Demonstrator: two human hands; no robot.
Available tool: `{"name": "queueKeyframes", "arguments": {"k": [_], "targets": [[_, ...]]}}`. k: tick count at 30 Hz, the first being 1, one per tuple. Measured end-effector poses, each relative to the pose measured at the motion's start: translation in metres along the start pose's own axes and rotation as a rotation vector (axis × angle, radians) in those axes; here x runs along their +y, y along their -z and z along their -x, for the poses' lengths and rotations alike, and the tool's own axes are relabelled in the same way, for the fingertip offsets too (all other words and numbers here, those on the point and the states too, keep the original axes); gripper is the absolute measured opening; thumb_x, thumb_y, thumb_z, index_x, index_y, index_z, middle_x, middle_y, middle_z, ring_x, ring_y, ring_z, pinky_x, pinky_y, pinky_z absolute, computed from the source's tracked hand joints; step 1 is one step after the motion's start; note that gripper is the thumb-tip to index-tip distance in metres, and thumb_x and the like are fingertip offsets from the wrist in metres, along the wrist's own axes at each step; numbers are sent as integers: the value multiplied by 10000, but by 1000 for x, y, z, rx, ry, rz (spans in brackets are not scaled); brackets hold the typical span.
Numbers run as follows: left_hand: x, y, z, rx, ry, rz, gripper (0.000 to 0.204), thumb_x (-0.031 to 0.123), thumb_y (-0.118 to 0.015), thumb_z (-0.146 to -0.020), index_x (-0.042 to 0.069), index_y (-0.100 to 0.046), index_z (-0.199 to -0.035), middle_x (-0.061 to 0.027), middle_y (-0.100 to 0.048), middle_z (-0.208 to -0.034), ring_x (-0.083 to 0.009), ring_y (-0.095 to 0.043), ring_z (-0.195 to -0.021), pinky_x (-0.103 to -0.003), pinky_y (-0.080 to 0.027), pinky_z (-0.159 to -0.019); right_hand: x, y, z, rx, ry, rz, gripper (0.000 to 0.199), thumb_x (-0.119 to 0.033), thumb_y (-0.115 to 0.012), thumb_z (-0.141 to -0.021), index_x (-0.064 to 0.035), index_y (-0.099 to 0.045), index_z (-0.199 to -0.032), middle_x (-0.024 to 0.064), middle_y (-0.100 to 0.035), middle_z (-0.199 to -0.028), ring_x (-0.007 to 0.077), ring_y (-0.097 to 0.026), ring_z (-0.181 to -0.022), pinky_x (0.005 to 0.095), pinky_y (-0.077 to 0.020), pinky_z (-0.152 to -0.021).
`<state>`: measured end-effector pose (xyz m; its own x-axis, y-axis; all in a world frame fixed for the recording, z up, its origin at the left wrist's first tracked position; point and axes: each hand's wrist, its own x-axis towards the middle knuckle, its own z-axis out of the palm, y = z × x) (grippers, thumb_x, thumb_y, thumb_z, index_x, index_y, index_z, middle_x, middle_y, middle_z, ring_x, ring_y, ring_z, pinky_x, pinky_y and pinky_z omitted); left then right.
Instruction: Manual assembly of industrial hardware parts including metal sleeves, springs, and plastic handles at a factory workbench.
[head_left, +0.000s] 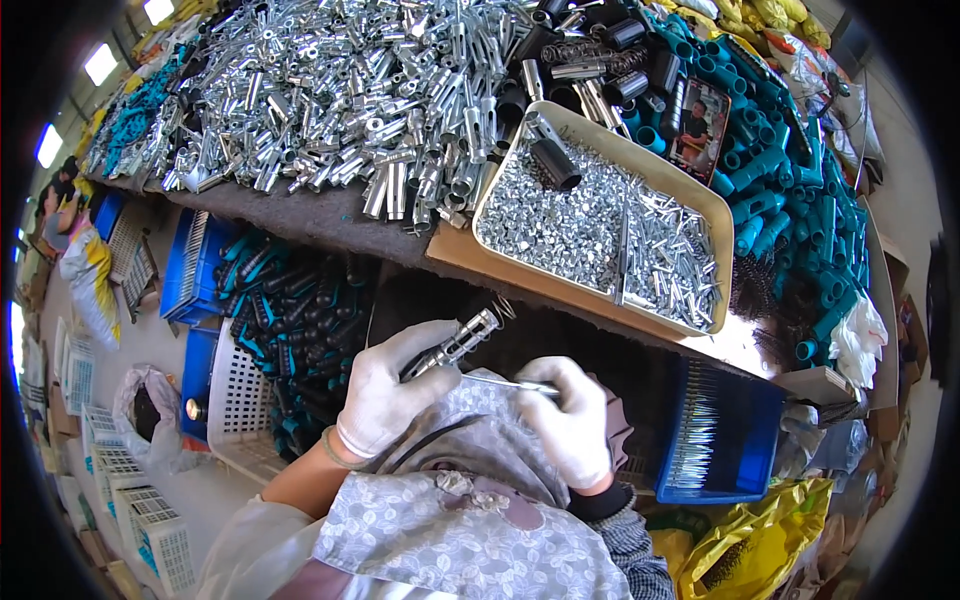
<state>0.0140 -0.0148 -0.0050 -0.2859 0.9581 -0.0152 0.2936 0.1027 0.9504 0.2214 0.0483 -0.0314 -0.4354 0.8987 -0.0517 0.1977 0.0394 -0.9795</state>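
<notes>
a shiny metal tube [465,340] with a spring [505,308] at its tip is gripped by the left hand [385,395], fingers curled round it, kinda near the bench [300,208]. some thin metal piece [540,387] is pinched in the right hand [568,425].

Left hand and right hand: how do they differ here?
The left hand holds a thick, slotted metal cylinder; the right hand holds a slim piece, partly hidden. Bare forearm shows behind the left hand, while a dark cuff sits behind the right hand. Both are gloved in white.
</notes>
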Motion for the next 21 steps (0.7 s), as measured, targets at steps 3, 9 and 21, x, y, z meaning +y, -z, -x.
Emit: {"name": "queueKeyframes", "arguments": {"k": [3,9,21], "targets": [[-6,11,0,-7,-86,-42,397,74,-736,-768,-37,-685,-1145,-149,-727,-976,-177,-698,-862,-292,-538,-797,-11,41,1,96,-124,-159,104,-13,-636,-826,9,-628,-927,23,-618,-828,74,-578,-747,237,-476,-675],[-4,16,-2,-204,-378,-240,329,117,-815,-734,7,-726,-1031,-133,-723,-935,-272,-715,-813,-317,-566,-723,-35,73,-6,26,-1,38,115,-49,-654,-811,7,-633,-908,3,-613,-809,61,-529,-699,227,-450,-653],[-3,2,-9,-334,-505,-247,323,161,-773,-782,80,-733,-1092,-85,-744,-932,-248,-681,-733,-345,-536,-733,-22,36,-7,-281,247,220,287,-201,-703,-918,-7,-541,-1055,124,-591,-882,210,-626,-774,301,-505,-722]]}}
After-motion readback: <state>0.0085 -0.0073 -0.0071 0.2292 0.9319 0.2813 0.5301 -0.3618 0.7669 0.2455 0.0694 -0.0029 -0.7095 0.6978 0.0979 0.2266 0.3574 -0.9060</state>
